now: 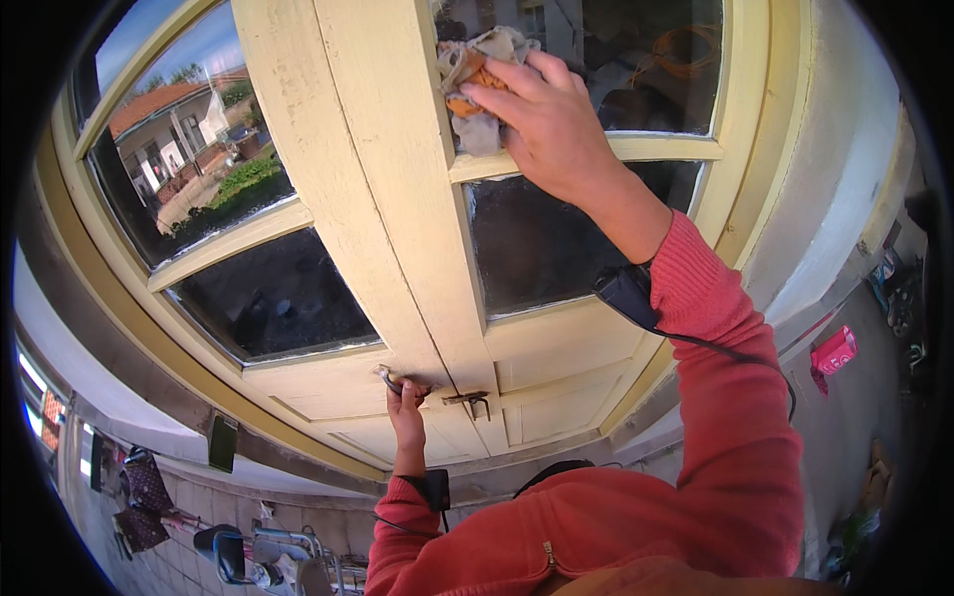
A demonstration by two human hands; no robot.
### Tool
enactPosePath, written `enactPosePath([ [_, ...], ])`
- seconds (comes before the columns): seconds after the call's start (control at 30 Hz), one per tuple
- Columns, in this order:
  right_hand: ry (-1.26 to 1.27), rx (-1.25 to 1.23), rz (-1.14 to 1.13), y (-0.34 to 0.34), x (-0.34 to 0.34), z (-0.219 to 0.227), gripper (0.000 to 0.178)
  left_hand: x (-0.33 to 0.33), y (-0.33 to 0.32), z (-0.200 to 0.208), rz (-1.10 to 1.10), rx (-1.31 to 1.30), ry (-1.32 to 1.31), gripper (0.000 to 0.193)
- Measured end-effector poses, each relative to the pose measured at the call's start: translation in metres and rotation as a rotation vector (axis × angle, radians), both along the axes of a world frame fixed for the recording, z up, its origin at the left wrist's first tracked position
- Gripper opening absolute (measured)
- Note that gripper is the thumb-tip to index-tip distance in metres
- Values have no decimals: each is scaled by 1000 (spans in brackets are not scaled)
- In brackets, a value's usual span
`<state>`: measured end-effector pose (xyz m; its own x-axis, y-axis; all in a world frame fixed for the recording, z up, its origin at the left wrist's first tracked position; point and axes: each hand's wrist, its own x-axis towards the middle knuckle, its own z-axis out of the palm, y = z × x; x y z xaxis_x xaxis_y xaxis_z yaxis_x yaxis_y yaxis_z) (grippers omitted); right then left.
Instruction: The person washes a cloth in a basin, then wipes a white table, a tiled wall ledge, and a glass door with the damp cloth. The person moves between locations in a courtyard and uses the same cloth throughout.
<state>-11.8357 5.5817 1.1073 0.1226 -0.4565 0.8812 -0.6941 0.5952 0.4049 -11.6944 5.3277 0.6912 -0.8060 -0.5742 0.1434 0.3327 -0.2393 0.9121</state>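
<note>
My right hand (561, 129) presses a crumpled grey and orange cloth (477, 134) against the corner of an upper glass pane (646, 89) and the cream wooden bar beside it. Its fingers are bent over the cloth. Lower down, my left hand (405, 412) is closed round a metal door handle (384, 374) on the left leaf of the double door (348, 129). Just right of that hand, a dark metal latch (467, 399) spans the seam between the two leaves. Cream paint on the wood looks cracked along the seam.
A lower pane (537, 243) lies beneath my right forearm. The left glass (214, 139) reflects a house and greenery. Behind at lower left stands a metal-framed chair or cart (288, 556), near a dark patterned bag (144, 487). A pink package (833, 351) is at the right.
</note>
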Motion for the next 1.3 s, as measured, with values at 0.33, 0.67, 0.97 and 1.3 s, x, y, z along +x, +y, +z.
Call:
enactPosePath([
  [0.33, 36, -368, -108, 127, -47, 14, 51, 3, 2, 5, 46, -3, -79, 8],
  [0.67, 204, -599, 225, 167, -29, 168, 46, -7, -2, -13, 61, 51, -1, 7],
  [0.97, 5, -704, -540, 106, -118, 337, 47, -12, 2, -21, 84, 71, 112, 5],
  [1.3, 347, -132, 113, -41, -27, 305, 43, -3, 4, -10, 104, 7, -40, 9],
])
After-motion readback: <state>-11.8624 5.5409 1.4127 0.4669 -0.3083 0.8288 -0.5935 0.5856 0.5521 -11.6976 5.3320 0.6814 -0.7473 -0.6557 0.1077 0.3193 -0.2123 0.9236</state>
